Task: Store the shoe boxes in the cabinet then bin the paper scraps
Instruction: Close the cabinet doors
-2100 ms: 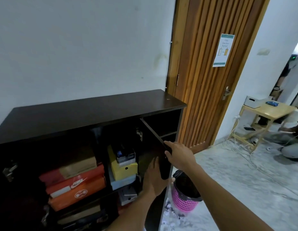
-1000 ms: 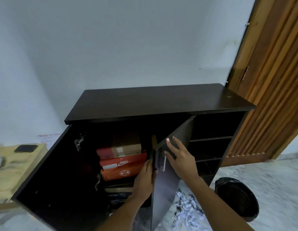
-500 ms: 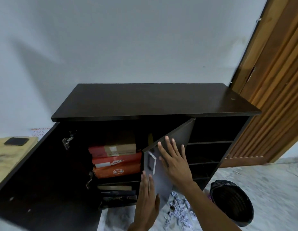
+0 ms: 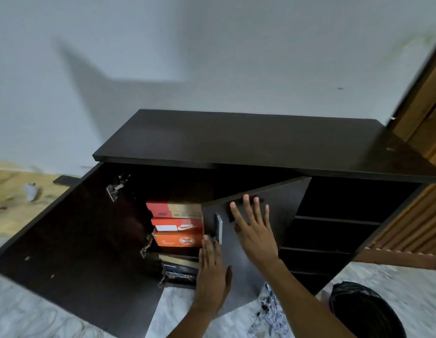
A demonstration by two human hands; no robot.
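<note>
A dark brown cabinet (image 4: 248,140) stands against the white wall. Its left door (image 4: 73,240) hangs wide open and its right door (image 4: 282,206) is partly swung in. Red and orange shoe boxes (image 4: 176,226) are stacked on a shelf inside, with darker boxes (image 4: 179,273) below. My right hand (image 4: 254,230) lies flat, fingers spread, on the right door's outer face beside its metal handle (image 4: 219,229). My left hand (image 4: 212,269) rests flat on the same door's lower edge. Paper scraps (image 4: 268,311) lie on the floor beside a bin with a black liner (image 4: 365,311).
Bare shelves (image 4: 334,235) fill the cabinet's right section. A slatted wooden door (image 4: 421,154) stands at the right. A wooden table (image 4: 17,198) with a dark phone and a small object is at the far left. The floor is grey marble.
The right door has swung further toward the cabinet. My right hand went from gripping its edge to lying flat on its face, and my left hand came out to the door's lower edge.
</note>
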